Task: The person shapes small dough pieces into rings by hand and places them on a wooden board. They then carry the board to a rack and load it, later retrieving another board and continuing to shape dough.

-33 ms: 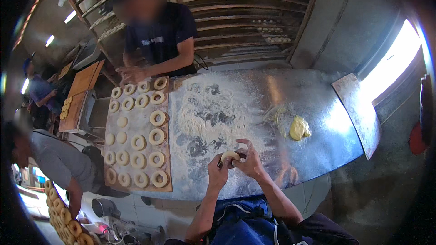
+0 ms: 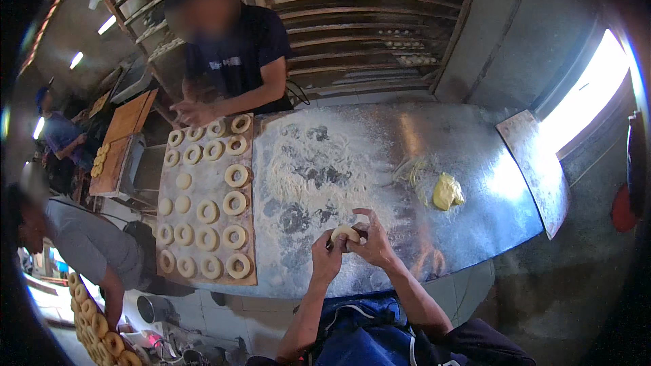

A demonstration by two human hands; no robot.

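Over the near edge of the floured metal table (image 2: 352,137), both my hands hold one small dough ring (image 2: 345,230). My left hand (image 2: 326,259) grips its left side, the thumb at the ring's near part. My right hand (image 2: 374,244) pinches its right side, with the index finger raised and bent away from the dough. The fingertips behind the ring are partly hidden. To the left, a wooden board (image 2: 227,274) carries rows of pale dough rings (image 2: 207,212) and a few solid dough rounds (image 2: 183,181). White flour (image 2: 305,163) is spread between board and hands.
A yellow dough lump (image 2: 447,192) sits right of my hands. Across the table stands a co-worker (image 2: 234,61), hands over the board's far end. Another person (image 2: 95,244) bends at the left beside a tray of rings (image 2: 102,329). Wooden racks (image 2: 359,10) line the back.
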